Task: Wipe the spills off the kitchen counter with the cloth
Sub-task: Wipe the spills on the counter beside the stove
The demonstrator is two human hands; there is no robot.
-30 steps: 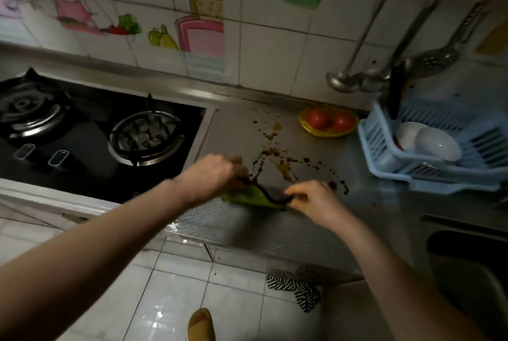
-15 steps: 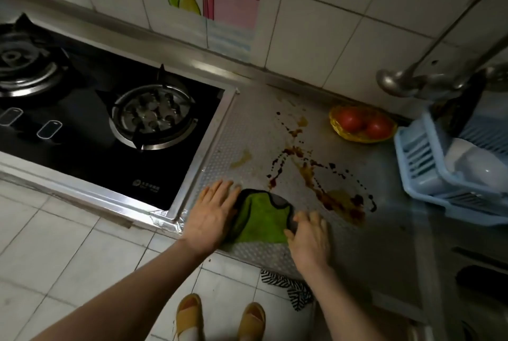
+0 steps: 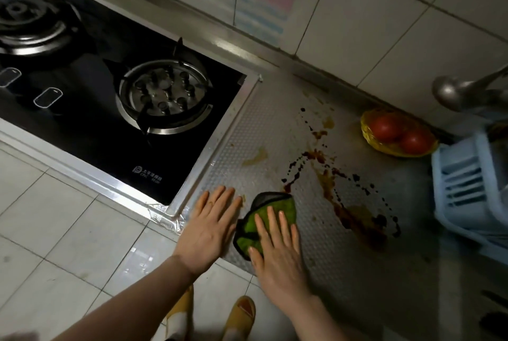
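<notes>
A green cloth (image 3: 277,206) with a dark edge lies folded on the steel counter (image 3: 275,109) near its front edge. My right hand (image 3: 277,252) presses flat on the cloth's near half, fingers spread. Flat on the bare counter just left of the cloth rests my left hand (image 3: 211,225), touching nothing else. Dark brown and yellowish spills (image 3: 354,214) streak the counter from the back wall to a big smear right of the cloth. A small yellowish patch (image 3: 257,158) sits beyond my left hand.
A black gas hob (image 3: 115,109) with two burners fills the left. A yellow dish with two tomatoes (image 3: 395,134) stands at the back right, a blue dish rack (image 3: 467,184) at the right edge, a ladle (image 3: 450,93) above. White floor tiles and my feet lie below.
My right hand moved from the cloth's right edge onto its top. My left hand slid off the cloth to the bare counter beside it. The camera tilted further down.
</notes>
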